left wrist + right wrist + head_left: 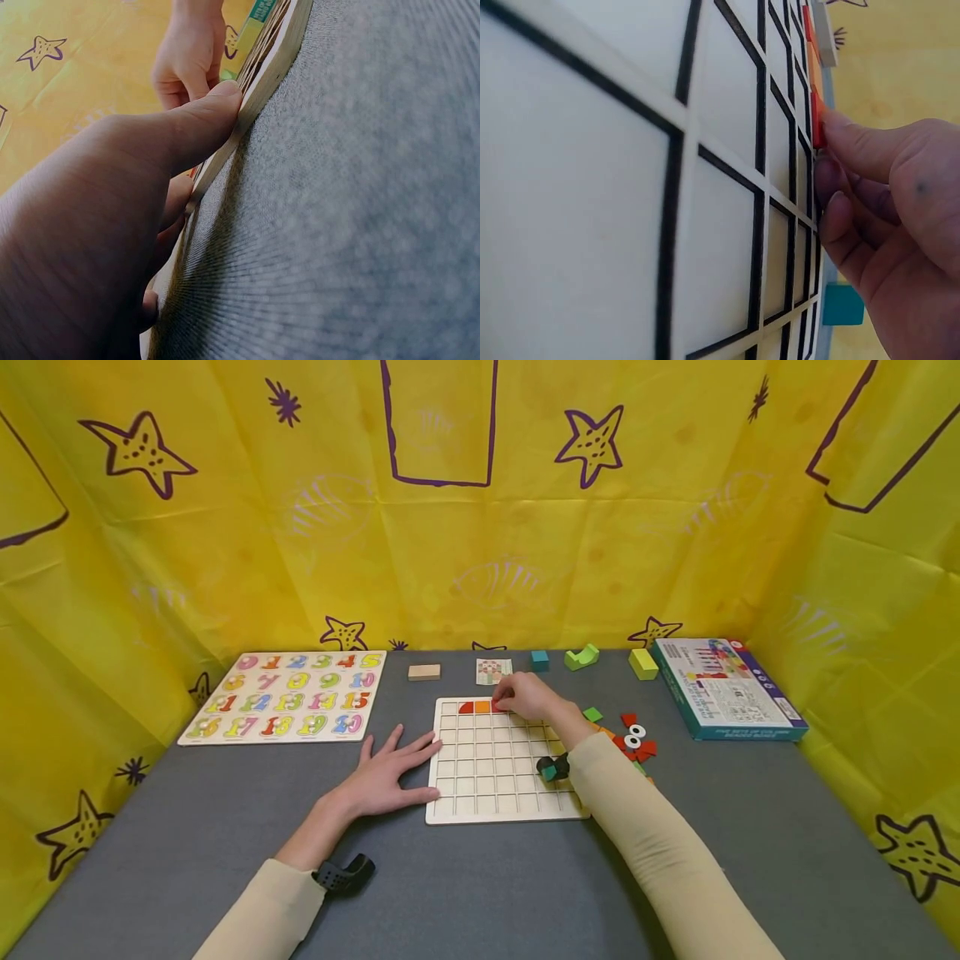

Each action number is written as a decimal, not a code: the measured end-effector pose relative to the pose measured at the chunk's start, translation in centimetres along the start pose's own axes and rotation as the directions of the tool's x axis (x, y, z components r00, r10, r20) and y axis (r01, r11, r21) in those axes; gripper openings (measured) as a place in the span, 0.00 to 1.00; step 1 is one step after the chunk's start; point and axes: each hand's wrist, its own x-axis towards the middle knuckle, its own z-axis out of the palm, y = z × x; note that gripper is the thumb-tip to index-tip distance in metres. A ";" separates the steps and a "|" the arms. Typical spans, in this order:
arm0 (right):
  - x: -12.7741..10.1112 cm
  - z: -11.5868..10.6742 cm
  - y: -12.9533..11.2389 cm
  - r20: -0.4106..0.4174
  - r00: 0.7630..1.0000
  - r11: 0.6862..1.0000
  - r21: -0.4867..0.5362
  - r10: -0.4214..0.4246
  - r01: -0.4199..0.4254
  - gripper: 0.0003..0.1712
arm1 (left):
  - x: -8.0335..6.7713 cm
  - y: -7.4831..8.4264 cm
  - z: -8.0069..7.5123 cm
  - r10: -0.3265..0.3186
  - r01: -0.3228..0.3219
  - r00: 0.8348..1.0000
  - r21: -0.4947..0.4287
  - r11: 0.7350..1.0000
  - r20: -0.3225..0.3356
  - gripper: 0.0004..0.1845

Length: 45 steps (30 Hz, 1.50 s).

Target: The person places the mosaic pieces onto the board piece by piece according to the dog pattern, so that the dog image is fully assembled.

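A white wooden grid board (491, 777) lies on the grey table, with a red piece (466, 707) and an orange piece (482, 707) in its top row. My right hand (519, 700) reaches over that row and pinches a small red tile (817, 124) with thumb and fingers, holding it against the third cell. The left hand (390, 775) lies flat on the table, fingers straight. Its thumb (214, 112) presses against the board's left edge (274, 64).
A number puzzle board (288, 696) lies at the back left. Behind the grid are a wooden block (423, 672), a pattern card (493, 671), a teal cube (538, 660), a green arch (582, 656) and a yellow-green block (642, 663). Loose red pieces (633, 739) and a box (723, 687) lie to the right.
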 end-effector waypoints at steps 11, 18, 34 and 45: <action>-0.2 -0.2 0.1 0.015 1.000 1.000 0.009 -0.001 0.001 0.06 | 0.1 0.0 0.2 -0.006 0.006 1.000 -0.006 1.000 0.006 0.46; -1.0 -1.2 0.6 -0.009 1.000 0.994 0.112 0.003 -0.002 0.08 | 0.1 -0.1 0.2 -0.001 0.001 1.000 -0.002 1.000 -0.002 0.46; -5.3 -4.9 3.2 -0.053 0.998 0.995 0.104 0.020 -0.015 0.15 | 0.1 -0.1 0.2 0.011 -0.011 1.000 -0.001 1.000 -0.011 0.46; -7.8 -6.3 5.7 -0.044 0.997 0.995 0.088 0.059 -0.055 0.15 | -0.1 0.1 -0.1 0.006 -0.006 1.000 -0.005 1.000 -0.006 0.46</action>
